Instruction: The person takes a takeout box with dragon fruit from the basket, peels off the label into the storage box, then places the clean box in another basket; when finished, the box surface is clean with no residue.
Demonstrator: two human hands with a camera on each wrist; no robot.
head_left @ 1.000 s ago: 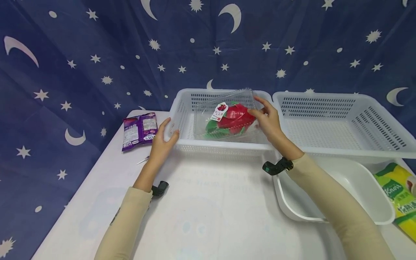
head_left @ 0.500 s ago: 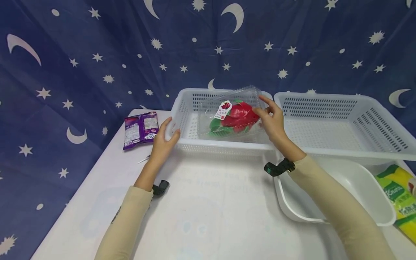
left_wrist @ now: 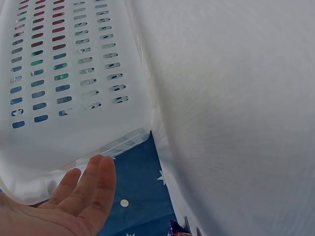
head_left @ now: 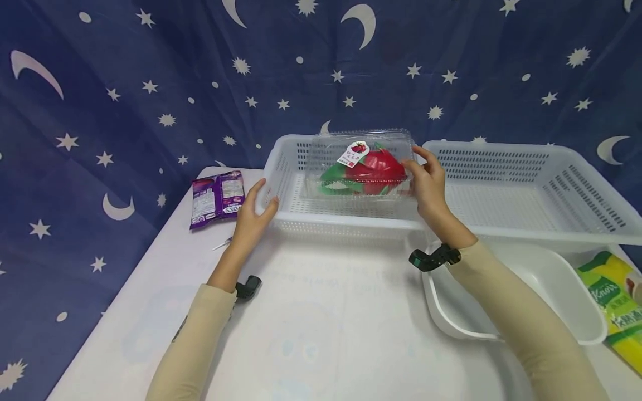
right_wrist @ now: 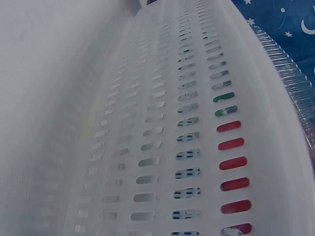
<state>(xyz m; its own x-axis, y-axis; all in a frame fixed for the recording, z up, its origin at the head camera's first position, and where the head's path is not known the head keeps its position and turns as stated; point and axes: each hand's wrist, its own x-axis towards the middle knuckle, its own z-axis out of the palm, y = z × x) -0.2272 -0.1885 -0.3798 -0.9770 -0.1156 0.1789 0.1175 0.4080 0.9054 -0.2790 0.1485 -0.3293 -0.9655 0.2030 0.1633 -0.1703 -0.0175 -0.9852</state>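
A clear plastic clamshell box (head_left: 321, 150) with a red and green dragon fruit (head_left: 378, 167) inside and a white label (head_left: 354, 153) on its lid is in the left white basket (head_left: 346, 221). My right hand (head_left: 430, 181) pinches the box's right end between thumb and fingers. At the basket's left end, my left hand (head_left: 253, 214) lies with thumb and forefinger spread at the corner. In the left wrist view, the fingers of that left hand (left_wrist: 86, 196) look fairly straight beside the basket's outer wall (left_wrist: 83, 115). The right wrist view shows perforated basket wall (right_wrist: 162, 123), not the hand.
A second white basket (head_left: 501, 206) stands to the right, with a white basin (head_left: 531, 278) in front of it. A yellow-green Knorr packet (head_left: 614, 301) lies at the far right. Left of my left hand are a purple packet (head_left: 217, 199) and a small metal tool (head_left: 222, 244).
The box has shifted right and slightly back, turning from a slant to nearly parallel with the basket's long side. My right hand moved right with it. My left hand has stayed put.
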